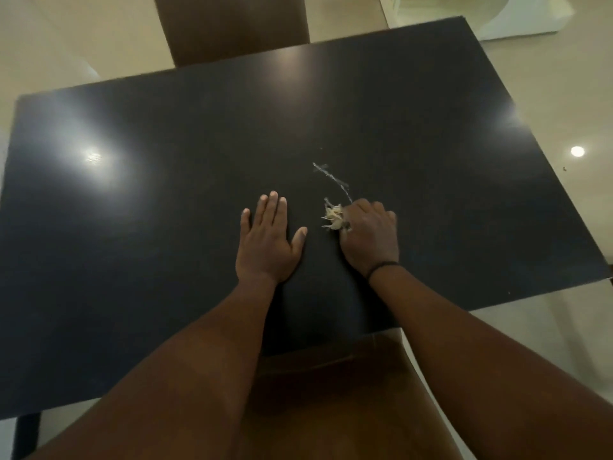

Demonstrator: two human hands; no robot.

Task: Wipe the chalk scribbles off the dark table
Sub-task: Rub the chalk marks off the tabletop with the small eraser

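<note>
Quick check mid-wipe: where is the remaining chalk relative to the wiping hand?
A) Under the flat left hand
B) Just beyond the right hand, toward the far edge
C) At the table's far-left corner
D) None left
B: the chalk streak runs away from the right hand, which grips a pale wad.

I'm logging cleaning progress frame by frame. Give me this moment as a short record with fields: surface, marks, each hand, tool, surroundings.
surface: dark table, glossy, with light reflections
marks: chalk scribbles, a pale streak just beyond the right hand, not yet wiped
left hand: flat on the table, fingers spread, holding nothing
right hand: closed around a frayed pale wad, pressed on the table
tool: the wad sticks out of the fist; material unclear
surroundings: brown chair at the far edge
</note>
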